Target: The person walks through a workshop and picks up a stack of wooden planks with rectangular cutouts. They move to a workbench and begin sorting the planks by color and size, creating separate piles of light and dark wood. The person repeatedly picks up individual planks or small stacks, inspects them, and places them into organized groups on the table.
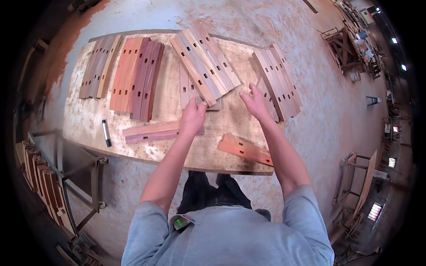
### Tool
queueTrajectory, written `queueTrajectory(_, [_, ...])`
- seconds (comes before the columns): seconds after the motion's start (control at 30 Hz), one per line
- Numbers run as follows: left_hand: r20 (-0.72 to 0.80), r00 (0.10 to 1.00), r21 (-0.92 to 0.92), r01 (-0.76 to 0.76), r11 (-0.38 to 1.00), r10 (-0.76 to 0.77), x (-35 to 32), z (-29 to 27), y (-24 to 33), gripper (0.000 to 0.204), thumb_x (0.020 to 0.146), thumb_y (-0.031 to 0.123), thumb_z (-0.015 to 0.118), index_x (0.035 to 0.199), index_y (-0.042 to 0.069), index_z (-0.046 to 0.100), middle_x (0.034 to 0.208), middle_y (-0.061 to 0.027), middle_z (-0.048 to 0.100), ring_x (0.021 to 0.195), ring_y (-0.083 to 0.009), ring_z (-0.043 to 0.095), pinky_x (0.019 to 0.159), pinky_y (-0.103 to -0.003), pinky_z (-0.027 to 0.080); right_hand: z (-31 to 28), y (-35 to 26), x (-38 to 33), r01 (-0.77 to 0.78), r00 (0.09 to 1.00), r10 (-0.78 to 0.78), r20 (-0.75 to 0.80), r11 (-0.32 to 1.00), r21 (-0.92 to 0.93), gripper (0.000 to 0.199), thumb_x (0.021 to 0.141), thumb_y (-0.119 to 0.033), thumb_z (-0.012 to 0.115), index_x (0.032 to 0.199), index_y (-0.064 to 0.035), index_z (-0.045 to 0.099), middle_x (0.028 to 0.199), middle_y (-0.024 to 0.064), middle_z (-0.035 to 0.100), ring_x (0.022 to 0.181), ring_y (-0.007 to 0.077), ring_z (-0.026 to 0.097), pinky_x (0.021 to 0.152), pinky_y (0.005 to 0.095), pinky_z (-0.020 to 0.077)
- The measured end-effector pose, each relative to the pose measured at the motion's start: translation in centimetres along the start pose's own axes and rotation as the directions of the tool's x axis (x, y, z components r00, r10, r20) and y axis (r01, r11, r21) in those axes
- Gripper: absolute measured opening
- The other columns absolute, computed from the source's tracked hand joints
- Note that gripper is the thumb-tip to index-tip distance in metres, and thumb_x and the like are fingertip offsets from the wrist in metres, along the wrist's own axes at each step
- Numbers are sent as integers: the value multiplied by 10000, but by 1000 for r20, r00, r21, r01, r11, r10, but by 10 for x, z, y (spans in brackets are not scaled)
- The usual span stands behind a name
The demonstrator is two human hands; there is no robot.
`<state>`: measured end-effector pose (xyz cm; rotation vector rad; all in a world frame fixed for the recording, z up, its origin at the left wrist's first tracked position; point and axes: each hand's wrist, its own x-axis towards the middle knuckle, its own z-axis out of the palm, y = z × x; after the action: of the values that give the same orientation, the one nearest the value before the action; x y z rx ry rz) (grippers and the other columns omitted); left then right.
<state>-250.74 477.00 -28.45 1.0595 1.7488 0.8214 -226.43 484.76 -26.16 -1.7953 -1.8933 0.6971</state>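
Observation:
In the middle of the table, a row of wooden slats (205, 64) with small rectangular slots lies aslant over other slotted slats (185, 86). My left hand (194, 116) is at their near left corner, its fingers closed at the end of the nearest slat; part of the grip is hidden. Just right of the row's near right corner is my right hand (256, 104), thumb and fingers apart and holding nothing. Beyond it on the right leans a greyish-brown stack of slotted slats (278, 80).
Left on the table are reddish slats (137, 75) and a narrower brown bundle (100, 68). Near the front edge lie two pale slats (153, 131), an orange piece (246, 150) and a marker pen (106, 133). A metal-framed cart (80, 177) with boards stands at lower left.

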Motion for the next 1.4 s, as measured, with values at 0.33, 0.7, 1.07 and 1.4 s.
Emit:
queueTrajectory(0.33, [-11, 1000, 206, -26, 978, 29, 32, -8, 53, 322, 887, 278, 551, 1076, 18, 567, 1018, -237, 619, 976, -424, 576, 839, -492, 446, 44, -33, 63, -220, 965, 176, 194, 947, 236, 564, 834, -390, 591, 1214, 26, 575, 1062, 279, 636, 1017, 399, 613, 908, 412, 463])
queueTrajectory(0.7, [-87, 987, 559, -62, 827, 133, 21, -67, 34, 410, 849, 358, 625, 1064, 11, 582, 1093, -200, 557, 1010, -377, 538, 884, -455, 433, 50, -83, 0, -81, 975, 67, 214, 995, 53, 453, 884, -409, 542, 948, 29, 639, 938, 259, 639, 928, 394, 614, 845, 447, 463])
queueTrajectory(1.07, [-92, 949, 220, -275, 936, 301, 60, -49, -11, 674, 843, 264, 637, 1375, -55, 375, 1233, -229, 458, 1194, -352, 412, 1041, -427, 330, 64, -90, 46, -377, 883, 347, 316, 926, 36, 714, 831, -558, 562, 948, 142, 641, 885, 343, 633, 911, 436, 643, 802, 450, 496])
queueTrajectory(1.4, [-4, 998, -342, 53, 938, -57, 62, -48, 11, 584, 880, 186, 600, 1384, 2, 369, 1289, -190, 413, 1179, -268, 447, 1007, -372, 369, 69, -80, 35, -483, 864, 326, 383, 752, 450, 518, 908, -377, 555, 1165, 70, 595, 1051, 234, 662, 1010, 304, 639, 830, 392, 493])
